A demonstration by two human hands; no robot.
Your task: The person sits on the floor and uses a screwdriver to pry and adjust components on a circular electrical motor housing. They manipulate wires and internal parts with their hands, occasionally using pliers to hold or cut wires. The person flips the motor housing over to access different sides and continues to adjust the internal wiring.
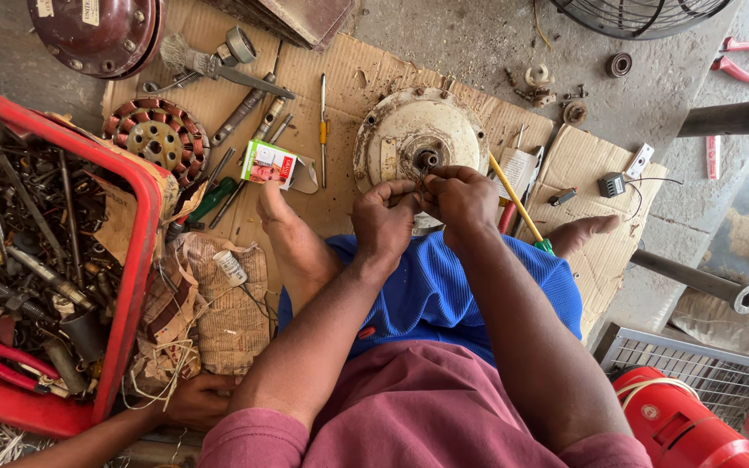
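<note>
My left hand [385, 211] and right hand [461, 198] pinch something too small to identify; just beyond them sits the cream motor housing [418, 143].

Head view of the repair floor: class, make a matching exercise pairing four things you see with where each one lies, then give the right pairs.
Things:
1. motor housing
2. copper-wound stator
3. red crate
4. small carton

Places:
A. far left, filled with metal tools
B. on the cardboard, between the stator and the housing
C. just beyond both hands, left hand and right hand
D. on the cardboard's left end, just beyond the crate

Pairs: 1-C, 2-D, 3-A, 4-B
</note>
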